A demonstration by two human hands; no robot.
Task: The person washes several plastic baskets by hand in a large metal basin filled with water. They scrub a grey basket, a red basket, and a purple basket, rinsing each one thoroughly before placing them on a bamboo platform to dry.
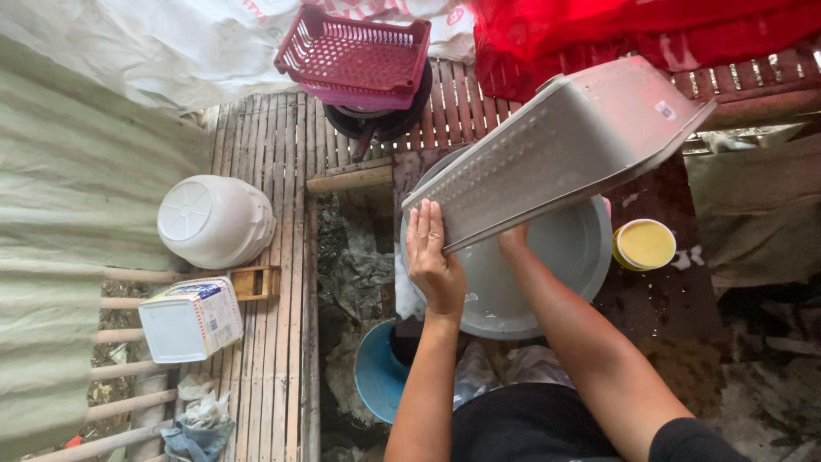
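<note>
Grey metal tray (569,145), tilted above the round basin (564,257).
We see its dull, perforated side facing up, a small sticker near one end. Our left hand (434,261) presses flat, fingers together, against its lower edge; our right hand (514,236) is hidden underneath, grip unclear.

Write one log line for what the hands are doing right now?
left hand: flat on tray end | right hand: under tray, mostly hidden | tray: tilted over basin | nearby: yellow tub
</note>
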